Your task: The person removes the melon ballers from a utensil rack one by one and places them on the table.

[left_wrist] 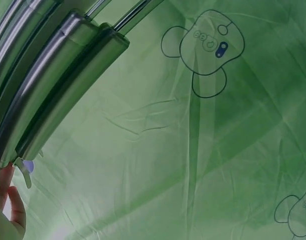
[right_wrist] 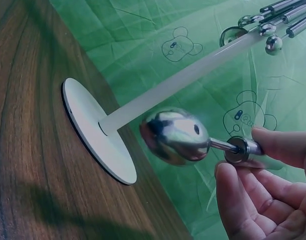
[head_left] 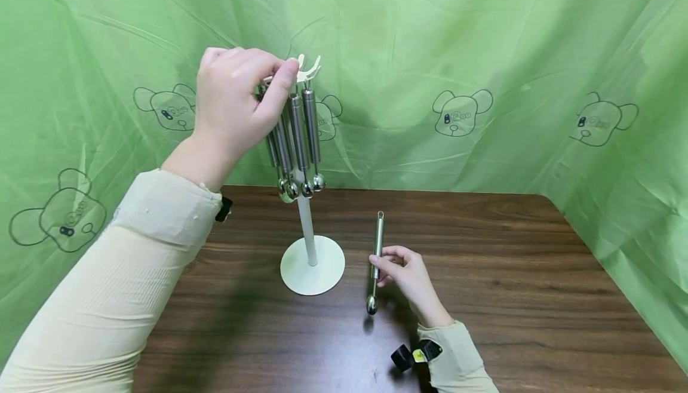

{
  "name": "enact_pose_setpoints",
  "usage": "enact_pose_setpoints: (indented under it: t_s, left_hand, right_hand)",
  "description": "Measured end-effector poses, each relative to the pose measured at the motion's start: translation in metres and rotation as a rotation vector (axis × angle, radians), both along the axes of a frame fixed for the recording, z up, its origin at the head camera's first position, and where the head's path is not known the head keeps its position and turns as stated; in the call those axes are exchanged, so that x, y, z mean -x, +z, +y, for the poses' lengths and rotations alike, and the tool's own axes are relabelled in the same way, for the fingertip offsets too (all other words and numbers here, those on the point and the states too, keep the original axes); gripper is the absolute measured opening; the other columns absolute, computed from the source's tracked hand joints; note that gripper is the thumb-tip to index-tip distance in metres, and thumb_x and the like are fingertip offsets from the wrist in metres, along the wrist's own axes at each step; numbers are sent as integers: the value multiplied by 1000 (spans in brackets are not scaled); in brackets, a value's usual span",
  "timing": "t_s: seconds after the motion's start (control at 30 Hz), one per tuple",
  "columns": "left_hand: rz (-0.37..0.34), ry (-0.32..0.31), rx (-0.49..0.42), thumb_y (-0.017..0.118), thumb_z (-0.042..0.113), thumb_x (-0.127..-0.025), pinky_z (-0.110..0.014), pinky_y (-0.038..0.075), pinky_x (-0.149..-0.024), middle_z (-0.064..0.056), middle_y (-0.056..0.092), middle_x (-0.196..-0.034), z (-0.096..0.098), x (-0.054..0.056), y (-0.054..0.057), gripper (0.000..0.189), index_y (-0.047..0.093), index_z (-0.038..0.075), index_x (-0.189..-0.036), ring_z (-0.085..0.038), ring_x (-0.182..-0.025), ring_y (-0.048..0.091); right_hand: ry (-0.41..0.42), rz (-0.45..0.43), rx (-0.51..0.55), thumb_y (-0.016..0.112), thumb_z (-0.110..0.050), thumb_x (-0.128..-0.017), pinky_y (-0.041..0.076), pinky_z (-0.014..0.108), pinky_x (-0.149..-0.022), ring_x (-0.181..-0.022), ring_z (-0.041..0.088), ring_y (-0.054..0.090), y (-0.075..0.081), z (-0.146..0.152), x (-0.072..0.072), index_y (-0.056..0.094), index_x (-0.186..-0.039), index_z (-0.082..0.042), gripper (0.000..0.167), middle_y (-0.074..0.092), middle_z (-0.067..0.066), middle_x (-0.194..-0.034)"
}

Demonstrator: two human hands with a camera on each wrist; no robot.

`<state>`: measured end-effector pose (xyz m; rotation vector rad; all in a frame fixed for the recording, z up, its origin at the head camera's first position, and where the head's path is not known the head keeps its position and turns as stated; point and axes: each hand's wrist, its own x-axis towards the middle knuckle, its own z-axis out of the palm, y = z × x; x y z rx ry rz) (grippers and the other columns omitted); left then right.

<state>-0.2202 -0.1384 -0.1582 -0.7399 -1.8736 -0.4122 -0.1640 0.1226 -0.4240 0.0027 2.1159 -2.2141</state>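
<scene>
My left hand (head_left: 236, 94) is at the top of a white hook stand (head_left: 307, 220), its thumb and curled fingers gripping the hook end; most of that grip is hidden behind the hand. Beside those fingers a white hook (left_wrist: 24, 173) sticks out in the left wrist view. Several steel melon ballers (head_left: 298, 133) hang from the hooks, scoops down. Right of the stand's base, my right hand (head_left: 405, 273) pinches another melon baller (head_left: 378, 235) by its handle. It is held above the table, loop end up; its shiny scoop (right_wrist: 175, 136) points down, with a small dark hole in it.
The stand's round white base (head_left: 292, 276) rests on a dark wood table (head_left: 510, 297). Green cloth (head_left: 387, 34) with printed bear heads hangs behind the table and along its sides. A black strap with a small device (head_left: 403, 357) is on my right wrist.
</scene>
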Motion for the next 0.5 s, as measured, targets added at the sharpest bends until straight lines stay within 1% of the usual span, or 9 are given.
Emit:
enact_pose_setpoints:
  t_s: [0.17,0.3,0.43,0.5]
  left_hand:
    - [23,-10,-31,50,35,-100,-41,34,-74,-15,74,-79,0,0,-2,44,72,1,-82,-30,-65,58]
    - [44,-22,-77,53,34,-98,-41,34,-75,-13,71,-72,4,0,-3,42,72,1,-80,-28,-62,52]
    - [59,-20,-127,55,35,-97,-43,34,-76,-11,68,-67,9,1,-4,41,72,3,-77,-28,-61,51]
    - [63,-15,-138,55,35,-96,-43,35,-77,-10,68,-66,12,2,-4,40,72,4,-76,-29,-62,51]
  right_hand:
    - [10,-8,-6,70,-1,-86,55,28,-54,-54,10,61,-3,-1,1,60,-109,15,30,66,-2,-71]
    - [22,-5,-41,71,-3,-86,56,29,-54,-53,11,61,-6,1,2,61,-107,14,28,66,-1,-70]
    - [33,-13,-71,71,-4,-86,56,29,-55,-53,11,61,-10,2,3,61,-106,13,27,66,0,-71]
    - [35,-26,-77,71,-4,-86,56,28,-54,-54,11,61,-12,3,4,61,-106,13,27,65,1,-72]
